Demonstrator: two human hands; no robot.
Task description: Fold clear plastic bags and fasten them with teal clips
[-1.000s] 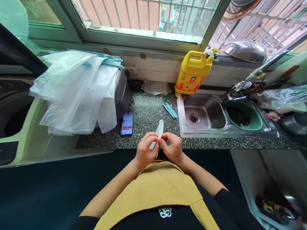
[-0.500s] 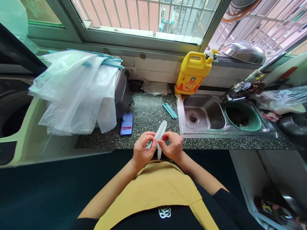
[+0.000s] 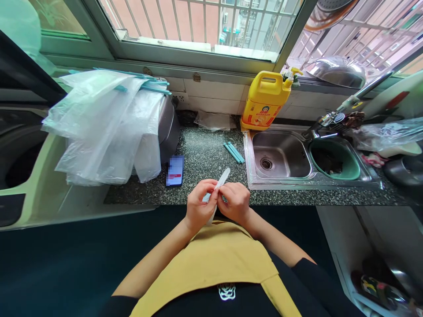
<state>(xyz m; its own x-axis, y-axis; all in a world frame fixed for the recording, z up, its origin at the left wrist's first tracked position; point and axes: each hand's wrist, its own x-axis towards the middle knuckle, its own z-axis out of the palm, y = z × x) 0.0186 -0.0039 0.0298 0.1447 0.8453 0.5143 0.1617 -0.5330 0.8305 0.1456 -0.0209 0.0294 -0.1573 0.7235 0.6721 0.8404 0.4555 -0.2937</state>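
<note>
A narrow, whitish translucent plastic bag (image 3: 223,177), folded or bunched up, is between my two hands at the counter's front edge. My left hand (image 3: 201,204) pinches it from the left with thumb and fingertips. From the right, my right hand (image 3: 236,202) grips it too, fingers curled and thumb against the left fingertips. The bag slants up and to the right, its lower part partly hidden behind my hands. Beyond them, several teal plastic sticks, perhaps bag clips (image 3: 234,152), lie on the speckled counter (image 3: 201,149).
Left of my hands lies a phone (image 3: 175,171). Large clear plastic bags (image 3: 102,127) with teal strips drape over a dark box (image 3: 168,127). To the right are a yellow jug (image 3: 265,101), a steel sink (image 3: 280,154) and a green basin (image 3: 335,160). A flat clear packet (image 3: 214,120) lies by the wall.
The plastic bag has turned and looks narrower, leaning further right at its top. My right fingers have curled in closer to my left fingertips. The things on the counter have stayed put.
</note>
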